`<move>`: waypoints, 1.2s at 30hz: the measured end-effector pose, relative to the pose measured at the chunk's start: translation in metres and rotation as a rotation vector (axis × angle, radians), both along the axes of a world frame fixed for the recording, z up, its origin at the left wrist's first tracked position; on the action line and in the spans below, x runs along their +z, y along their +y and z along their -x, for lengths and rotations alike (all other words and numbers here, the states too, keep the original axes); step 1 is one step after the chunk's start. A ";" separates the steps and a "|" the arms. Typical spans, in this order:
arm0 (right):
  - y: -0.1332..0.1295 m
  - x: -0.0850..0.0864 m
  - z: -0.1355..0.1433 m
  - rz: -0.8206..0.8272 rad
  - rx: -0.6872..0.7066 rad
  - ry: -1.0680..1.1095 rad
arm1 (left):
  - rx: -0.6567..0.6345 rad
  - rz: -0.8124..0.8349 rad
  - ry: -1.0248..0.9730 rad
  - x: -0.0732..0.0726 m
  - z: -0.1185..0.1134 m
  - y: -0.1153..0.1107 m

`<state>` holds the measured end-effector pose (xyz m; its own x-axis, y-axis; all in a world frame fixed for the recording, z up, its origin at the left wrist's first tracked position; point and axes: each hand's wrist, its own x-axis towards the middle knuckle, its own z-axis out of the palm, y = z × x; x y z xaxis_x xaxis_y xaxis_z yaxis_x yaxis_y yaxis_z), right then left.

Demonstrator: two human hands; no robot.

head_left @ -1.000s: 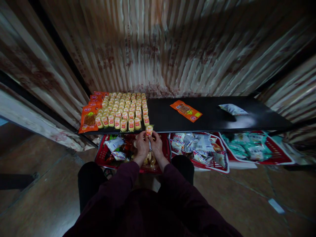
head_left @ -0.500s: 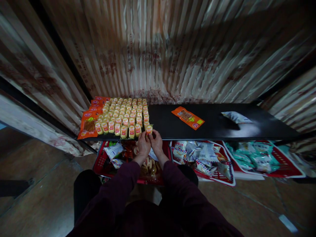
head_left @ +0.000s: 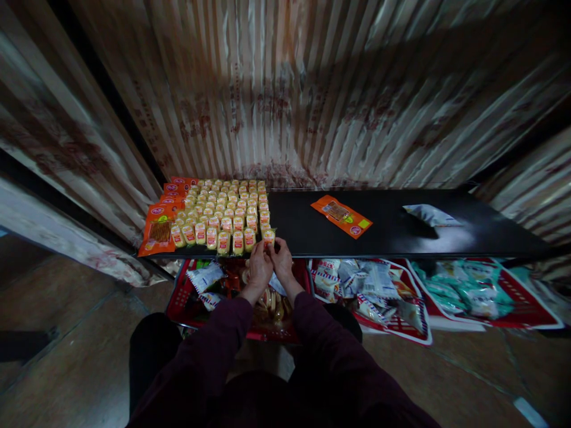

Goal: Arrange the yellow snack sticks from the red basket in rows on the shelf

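Observation:
Between my fingertips is a small yellow wrapped snack cake [head_left: 268, 235] with a red label, held upright at the front edge of the black shelf [head_left: 294, 226]. My left hand [head_left: 259, 266] pinches it from the left, and my right hand [head_left: 281, 260] grips its right side. Just left of it stand rows of matching wrapped snack cakes [head_left: 224, 241], packed close together. Orange snack packets [head_left: 159, 229] line the shelf's left end, overlapping one another. My fingers partly cover the lower part of the held cake.
A single orange packet [head_left: 341, 215] and a white-blue packet [head_left: 432, 215] lie farther right on the shelf. Below are red baskets: one [head_left: 181, 294] under my hands, one [head_left: 423, 333] with white packets, one [head_left: 535, 309] with teal packets. Corrugated sheeting [head_left: 285, 89] stands behind.
Both hands stay on the snack cake in nearly the same place at the end of the front row. The view has shifted slightly; the packets and baskets look otherwise unchanged.

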<state>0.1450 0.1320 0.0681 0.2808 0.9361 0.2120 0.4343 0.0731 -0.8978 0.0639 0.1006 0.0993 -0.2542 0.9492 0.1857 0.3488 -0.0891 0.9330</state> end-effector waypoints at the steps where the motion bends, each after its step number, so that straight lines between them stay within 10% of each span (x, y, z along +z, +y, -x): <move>1: 0.000 0.000 0.001 0.008 -0.002 -0.004 | -0.004 -0.005 0.012 -0.002 0.000 0.000; 12: 0.005 0.004 0.001 0.004 0.070 -0.054 | -0.051 -0.025 0.037 -0.008 0.005 0.003; 26: 0.017 0.002 0.002 -0.033 0.058 -0.103 | -0.159 -0.185 0.962 -0.009 0.027 0.003; 36: 0.028 0.004 0.004 0.008 0.067 0.021 | -0.078 -0.289 1.092 -0.016 0.030 0.009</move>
<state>0.1407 0.1598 0.0723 0.2214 0.9546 0.1994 0.4095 0.0946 -0.9074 0.0335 0.1096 0.0836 0.2365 0.8410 0.4866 0.9481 -0.3092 0.0737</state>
